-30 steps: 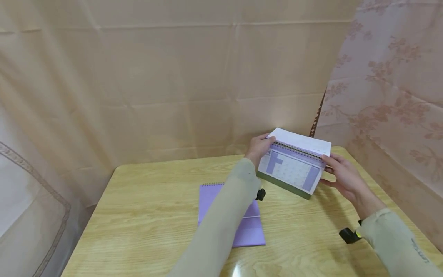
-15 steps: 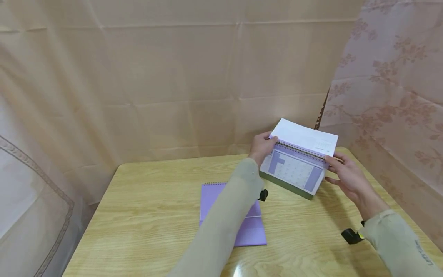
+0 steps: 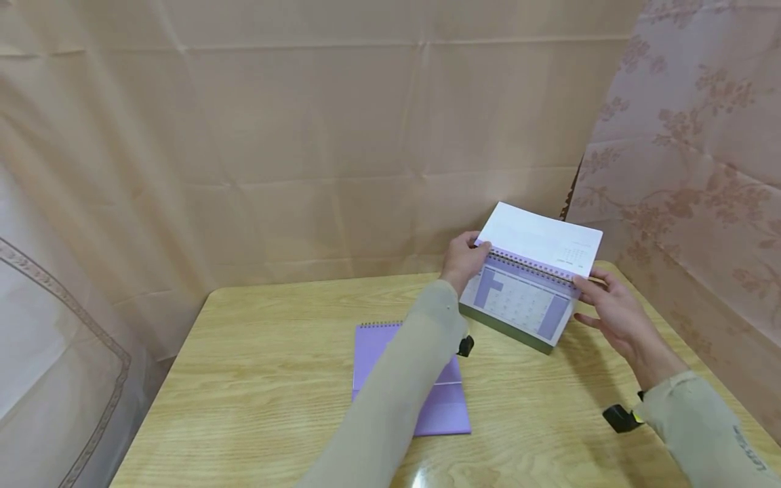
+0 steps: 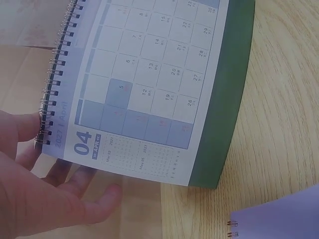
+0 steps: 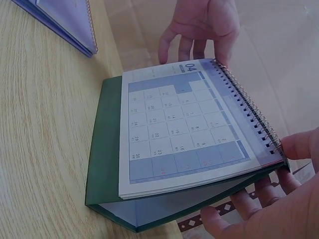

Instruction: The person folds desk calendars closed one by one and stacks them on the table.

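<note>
A spiral-bound desk calendar [image 3: 515, 301] with a green base stands tilted at the back right of the table. Its April 2027 page [image 4: 144, 84] faces me, and a white sheet [image 3: 543, 234] extends up beyond the coil. My left hand [image 3: 462, 261] holds the left end of the binding, thumb in front and fingers behind. At the opposite end, my right hand [image 3: 607, 308] pinches the coil's corner [image 5: 281, 154] between thumb and fingers. The right wrist view looks into the hollow between the calendar's green panels [image 5: 164, 211].
A purple spiral-bound calendar or pad [image 3: 442, 407] lies left of the green one, partly covered by my left sleeve [image 3: 390, 386]. The wooden table [image 3: 256, 379] ends at a beige curtain [image 3: 305, 149] behind and a floral curtain [image 3: 689, 156] on the right.
The white sheet beyond the coil has swung up and shows more of its face. Both hands keep their hold on the calendar and have barely shifted.
</note>
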Demonstrator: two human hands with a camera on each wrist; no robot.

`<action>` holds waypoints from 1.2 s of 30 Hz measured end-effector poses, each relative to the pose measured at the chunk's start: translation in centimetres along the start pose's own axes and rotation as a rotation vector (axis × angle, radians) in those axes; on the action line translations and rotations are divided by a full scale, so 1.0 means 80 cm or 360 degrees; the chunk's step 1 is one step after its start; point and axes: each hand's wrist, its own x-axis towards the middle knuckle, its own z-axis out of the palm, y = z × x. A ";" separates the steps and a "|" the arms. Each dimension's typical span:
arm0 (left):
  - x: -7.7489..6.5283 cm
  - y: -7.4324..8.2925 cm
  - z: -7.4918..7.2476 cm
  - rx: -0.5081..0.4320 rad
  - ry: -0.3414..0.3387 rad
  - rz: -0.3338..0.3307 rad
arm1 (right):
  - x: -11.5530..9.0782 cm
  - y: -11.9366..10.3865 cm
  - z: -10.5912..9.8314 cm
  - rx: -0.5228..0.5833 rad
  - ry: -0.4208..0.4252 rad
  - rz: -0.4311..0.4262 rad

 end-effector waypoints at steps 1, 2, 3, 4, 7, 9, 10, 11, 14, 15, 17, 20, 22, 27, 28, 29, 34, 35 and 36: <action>-0.001 0.000 0.000 -0.0003 -0.0001 0.0001 | 0.000 0.000 0.000 -0.0002 0.0002 -0.0004; -0.001 0.001 0.000 -0.0004 -0.0001 0.0000 | 0.000 0.000 0.000 -0.0002 0.0003 -0.0010; -0.002 0.001 -0.001 -0.0006 -0.0002 -0.0002 | 0.000 0.000 -0.001 -0.0003 0.0000 -0.0015; -0.003 0.001 0.000 -0.0009 -0.0003 -0.0004 | 0.000 0.000 -0.001 0.0002 -0.0002 -0.0019; -0.003 0.001 0.000 -0.0018 -0.0006 -0.0001 | -0.001 0.000 -0.002 0.0033 -0.0005 -0.0035; -0.002 0.000 0.000 -0.0021 -0.0003 0.0010 | -0.001 0.001 -0.002 0.0057 -0.0010 -0.0046; -0.002 -0.001 0.000 -0.0021 -0.0002 0.0020 | -0.001 0.001 -0.002 0.0072 -0.0008 -0.0051; -0.002 -0.001 0.000 -0.0020 -0.0001 0.0036 | -0.001 0.001 -0.002 0.0079 -0.0006 -0.0056; -0.003 -0.003 -0.001 0.0018 0.0006 0.0119 | -0.001 0.003 -0.001 0.0095 -0.0001 -0.0072; -0.003 -0.003 -0.002 0.0031 0.0007 0.0145 | -0.001 0.003 -0.001 0.0097 0.0002 -0.0078; -0.003 -0.005 -0.003 0.0071 0.0004 0.0205 | -0.002 0.003 -0.001 0.0091 0.0012 -0.0090; -0.001 -0.006 -0.005 0.0131 0.0003 0.0270 | -0.001 0.003 0.001 0.0025 0.0043 -0.0115; 0.001 -0.008 -0.007 0.0149 0.0004 0.0305 | 0.000 0.003 0.003 -0.0064 0.0084 -0.0130; 0.002 -0.009 -0.011 0.0132 0.0004 0.0346 | 0.001 0.005 0.008 -0.0320 0.0211 -0.0171; 0.002 -0.009 -0.012 0.0122 -0.0002 0.0347 | 0.001 0.005 0.009 -0.0361 0.0233 -0.0181; 0.002 -0.010 -0.013 0.0115 -0.0005 0.0348 | 0.001 0.005 0.009 -0.0391 0.0249 -0.0196; 0.004 -0.012 -0.015 0.0100 -0.0003 0.0359 | 0.003 0.005 0.014 -0.0508 0.0316 -0.0277; 0.005 -0.013 -0.015 0.0100 -0.0002 0.0359 | 0.003 0.004 0.014 -0.0521 0.0328 -0.0288; 0.005 -0.013 -0.015 0.0101 -0.0002 0.0360 | 0.003 0.004 0.015 -0.0534 0.0340 -0.0297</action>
